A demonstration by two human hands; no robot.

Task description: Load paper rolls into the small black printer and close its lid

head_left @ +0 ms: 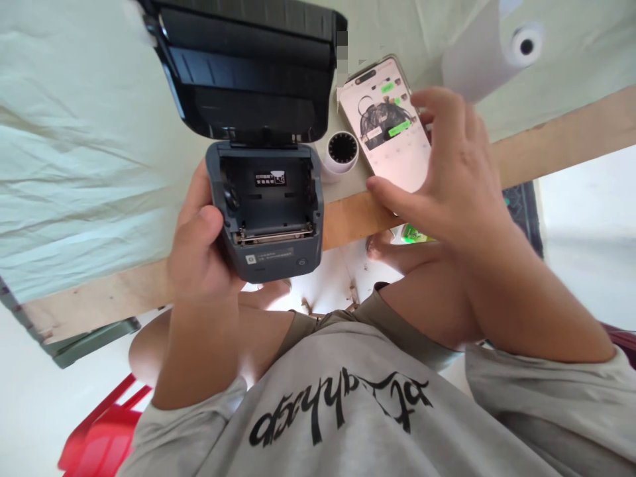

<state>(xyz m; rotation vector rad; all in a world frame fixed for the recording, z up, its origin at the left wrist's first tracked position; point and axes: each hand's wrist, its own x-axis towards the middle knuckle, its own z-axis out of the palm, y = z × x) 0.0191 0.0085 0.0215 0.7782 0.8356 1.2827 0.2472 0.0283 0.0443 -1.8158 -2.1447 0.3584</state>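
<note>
Beside the wooden edge of the tabletop (pixel 358 222), a small grey label printer (pixel 265 212) is sitting with its black lid (pixel 248 63) swung fully open, and everything else is being placed from this printer. In the head view, the left hand (pixel 199 255) is wrapping around the printer's left side, thumb pressing on the front corner and fingers curling beneath, so it is closed on the printer and holding it half over the tabletop's edge. The paper bay is lying open and showing a small white sticker on its back wall, with a metal strip running along its front.

Just to the right of the printer, a small paper roll (pixel 342 151) is resting on the tabletop with its dark core facing the camera. Further right of the printer, a smartphone (pixel 387 126) is lying face up with a chat screen lit and green bubbles showing. The right hand (pixel 447 172) is hovering over the phone's lower right part with its fingers spread wide, holding nothing; whether the fingertips are touching the glass I cannot tell.

Far to the upper right of the printer, a larger white paper roll (pixel 501 50) is lying with a sheet unwinding from it. A pale green cloth (pixel 74 132) is covering the tabletop to the printer's left. Below the printer, the person's grey printed shirt (pixel 348 404) is filling the lower view, and a red stool (pixel 106 427) is showing at the lower left.
</note>
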